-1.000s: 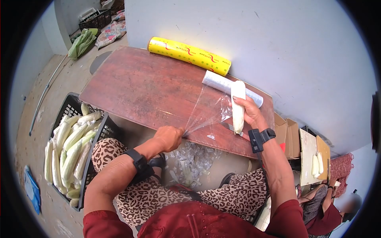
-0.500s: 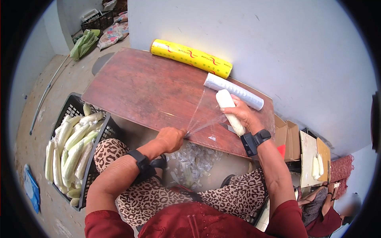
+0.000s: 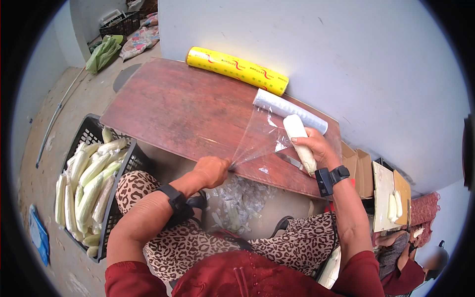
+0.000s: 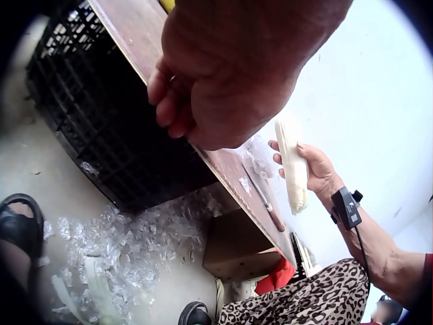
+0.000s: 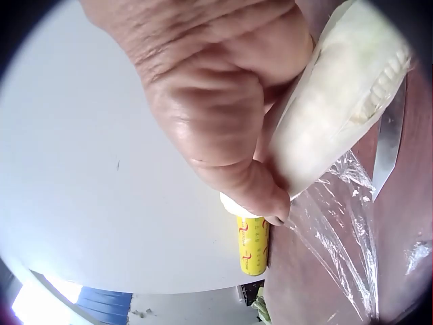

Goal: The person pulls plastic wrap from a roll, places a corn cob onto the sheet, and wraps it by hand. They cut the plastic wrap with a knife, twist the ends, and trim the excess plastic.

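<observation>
A pale ear of corn [image 3: 295,126], still partly in husk with some kernels showing [image 5: 379,95], is gripped by my right hand [image 3: 320,147], thumb across it, above the right part of the table. Clear cling film [image 3: 257,136] stretches from a white film roll [image 3: 309,120] toward the table's front edge. There my left hand [image 3: 212,172] pinches its gathered corner; the fingertips are partly hidden in the left wrist view. The film spreads out just left of the corn. Under the right hand, a knife [image 5: 389,145] lies on the table.
A yellow printed roll [image 3: 237,70] lies along the back edge of the reddish table [image 3: 168,109]. At left stands a black crate [image 3: 101,247] of wrapped corn. Film scraps [image 3: 235,203] litter the floor below. Cardboard boxes [image 3: 364,173] and another person [image 3: 410,270] are at right.
The right hand has tilted the corn and lowered it, shifting left and then back right toward the table's front. The film has spread wider beside it. My left hand keeps its hold at the edge.
</observation>
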`<state>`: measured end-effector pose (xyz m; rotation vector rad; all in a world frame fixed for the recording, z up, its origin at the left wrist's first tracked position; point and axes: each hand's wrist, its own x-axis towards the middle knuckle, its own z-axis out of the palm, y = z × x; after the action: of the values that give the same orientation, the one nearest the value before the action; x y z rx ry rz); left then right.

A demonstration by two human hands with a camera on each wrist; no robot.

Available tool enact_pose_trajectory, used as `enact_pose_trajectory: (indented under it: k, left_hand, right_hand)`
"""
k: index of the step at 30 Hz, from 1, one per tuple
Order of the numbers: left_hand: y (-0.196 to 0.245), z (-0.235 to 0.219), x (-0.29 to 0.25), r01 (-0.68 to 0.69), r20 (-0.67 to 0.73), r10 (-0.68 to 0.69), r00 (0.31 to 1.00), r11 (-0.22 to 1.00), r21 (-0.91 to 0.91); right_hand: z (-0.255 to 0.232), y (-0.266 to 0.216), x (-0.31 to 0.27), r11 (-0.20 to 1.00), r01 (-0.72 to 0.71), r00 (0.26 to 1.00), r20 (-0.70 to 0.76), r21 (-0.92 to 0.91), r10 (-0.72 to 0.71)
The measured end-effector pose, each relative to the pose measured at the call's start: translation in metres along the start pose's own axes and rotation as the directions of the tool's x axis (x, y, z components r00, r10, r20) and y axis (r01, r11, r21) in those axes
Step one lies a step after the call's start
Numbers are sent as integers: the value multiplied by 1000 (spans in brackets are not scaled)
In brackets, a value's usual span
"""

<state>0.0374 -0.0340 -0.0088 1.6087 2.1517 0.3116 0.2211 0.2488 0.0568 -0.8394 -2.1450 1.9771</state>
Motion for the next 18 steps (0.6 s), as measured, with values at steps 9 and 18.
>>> enact_pose_trajectory:
  k: [9,18]
  left_hand:
    - [-6,6,3,-12,-33,12,999,1000,5]
    - [-7,7,5,4,-30,-4,1000,1000,31]
  right_hand:
    - [-27,15,-52,996,-87,992,92,-7,87]
    - [-34,14,-99,931,-40,978,176,-363,110]
